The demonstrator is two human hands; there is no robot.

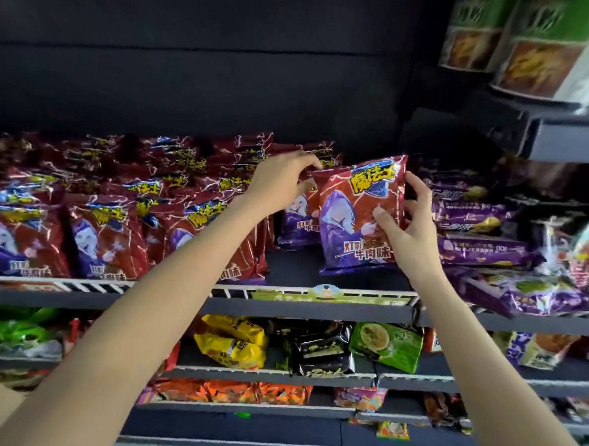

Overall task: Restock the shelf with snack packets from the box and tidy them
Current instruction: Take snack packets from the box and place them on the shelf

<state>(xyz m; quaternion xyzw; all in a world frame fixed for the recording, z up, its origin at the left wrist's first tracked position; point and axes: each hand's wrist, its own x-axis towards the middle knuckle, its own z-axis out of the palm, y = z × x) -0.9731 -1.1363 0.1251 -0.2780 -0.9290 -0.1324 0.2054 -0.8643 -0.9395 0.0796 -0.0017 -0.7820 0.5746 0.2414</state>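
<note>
So the red snack packet (pixel 360 214) is standing upright near the front edge of the shelf (pixel 309 309), in the gap at the right end of the red rows, just left of the purple packets (pixel 483 246). Looks like it's being held face-out so it lines up with the other red packets (pixel 115 227), which already fill the shelf to the left. There's one more of the same kind right behind it, so I'd guess this one becomes the front of that column.

The right hand (pixel 405 222) grips the packet's right edge, thumb across the front and fingers curled round the side. The left hand (pixel 281 181) is up at the top left corner, fingers curled and pinching there, though whether it has this packet or the one behind is hard to tell. Both forearms reach up and forward from below, converging on the packet.

Lower shelves hold yellow, black and green packets. No box in view.
</note>
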